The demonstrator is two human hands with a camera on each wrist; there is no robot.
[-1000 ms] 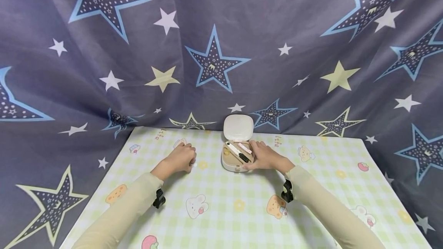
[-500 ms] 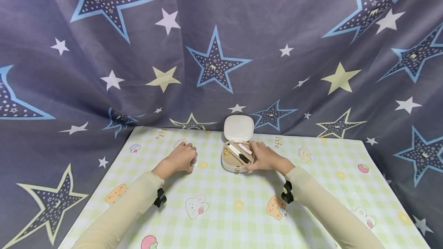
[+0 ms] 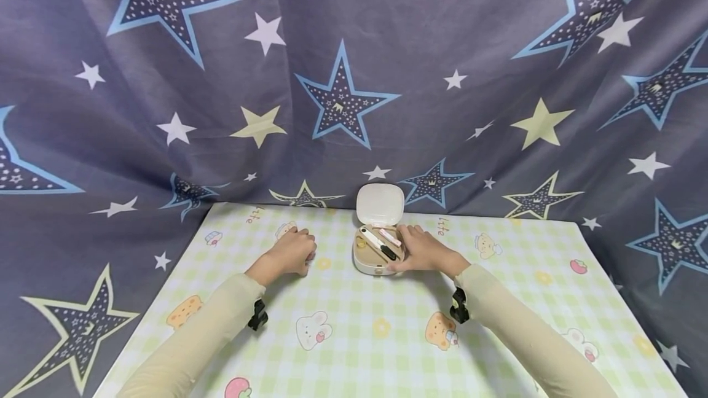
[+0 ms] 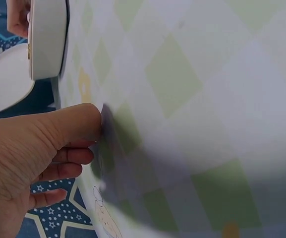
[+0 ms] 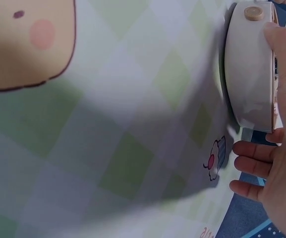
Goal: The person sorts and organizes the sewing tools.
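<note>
A small white hinged case [image 3: 365, 266] stands on the table with its lid [image 3: 380, 204] tipped up at the back. Inside its beige interior lie a slim white tool with a black end [image 3: 378, 243], a pink-and-white piece [image 3: 390, 238] and a small yellow item [image 3: 361, 242]. My right hand [image 3: 424, 249] grips the case by its right side, thumb at the front near the round button [image 5: 253, 13]. To the left of the case, apart from it, my left hand [image 3: 290, 253] is at the tabletop with curled fingers [image 4: 73, 156]. Whether anything small sits under its thumb is hidden.
A pale green checked tablecloth [image 3: 381, 349] with cartoon prints covers the table. A dark curtain with stars [image 3: 354, 158] hangs directly behind the table's back edge, close to the lid. Black wrist cameras [image 3: 459, 306] sit on both forearms.
Both hands and the case stay practically in place. A small white spot beside the left fingers one second ago no longer shows. The view shifts slightly.
</note>
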